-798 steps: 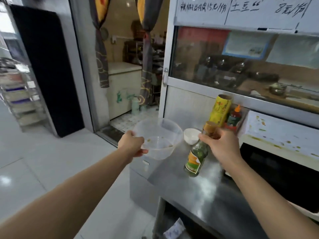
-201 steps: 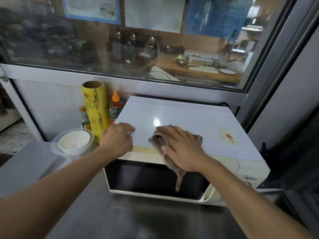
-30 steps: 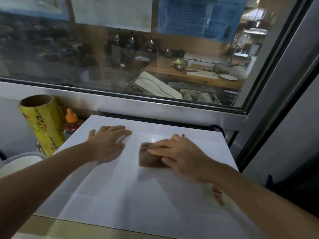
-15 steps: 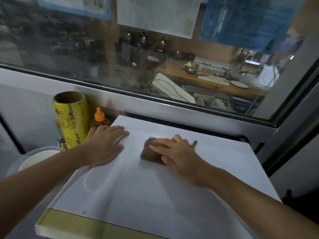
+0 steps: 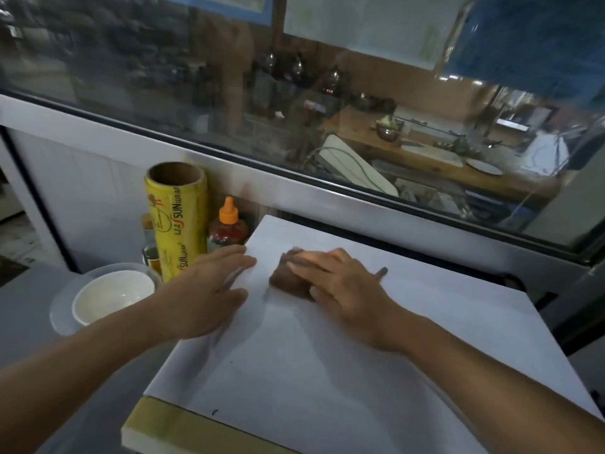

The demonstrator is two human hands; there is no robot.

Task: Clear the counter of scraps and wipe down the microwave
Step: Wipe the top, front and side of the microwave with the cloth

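Observation:
The microwave's white top (image 5: 311, 371) fills the lower middle of the head view, with a yellowed front edge at the bottom left. A brown cloth (image 5: 288, 280) lies on its far left part. My right hand (image 5: 340, 290) presses flat on the cloth with straight fingers, covering most of it. My left hand (image 5: 209, 293) rests flat and open on the top's left edge, just left of the cloth.
Left of the microwave stand a yellow cling-film roll (image 5: 178, 221), an orange-capped sauce bottle (image 5: 227, 231) and a white bowl (image 5: 113, 296) nested in a clear plastic bowl on the steel counter (image 5: 29, 322). A glass window (image 5: 294, 93) runs along the back.
My right hand has slid the cloth a little leftward over the microwave top toward the left hand. The left hand stays flat at the left edge. The view has shifted left.

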